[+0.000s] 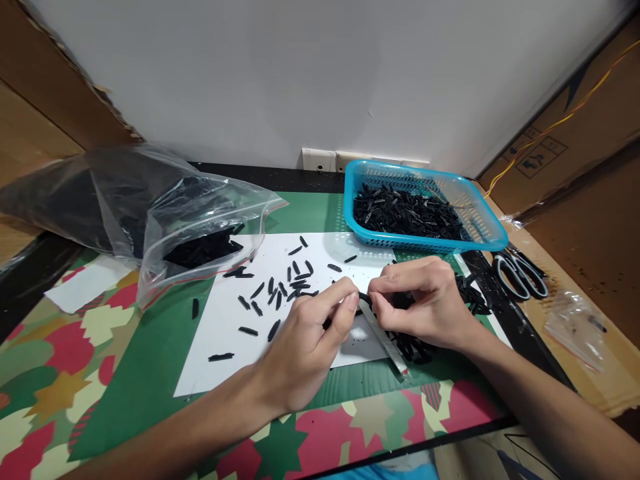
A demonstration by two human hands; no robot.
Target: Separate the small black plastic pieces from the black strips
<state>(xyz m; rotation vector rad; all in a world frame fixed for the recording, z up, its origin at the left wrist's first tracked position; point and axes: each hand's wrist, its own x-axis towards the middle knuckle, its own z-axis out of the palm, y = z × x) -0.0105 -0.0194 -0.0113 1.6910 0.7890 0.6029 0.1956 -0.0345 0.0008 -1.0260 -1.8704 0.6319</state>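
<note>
Small black plastic piece [364,298] pinched between both hands above the white sheet [220,333].

The tabletop [150,373] carries, in descending size: a clear plastic bag [165,207] of black pieces at left, a blue basket [420,207] of black pieces at rear right, the white sheet with loose black pieces [273,293] scattered on it, scissors [520,273] at far right, and a thin white strip [387,343] under the hands. The left hand [310,347] pinches the small piece between thumb and fingertips; the right hand [425,303] pinches its other end, fingers curled over a dark pile [415,347]. Risk, as judged: the small piece may slip from the fingertip grip and fall among the identical loose pieces, where it would be hard to tell apart.
</note>
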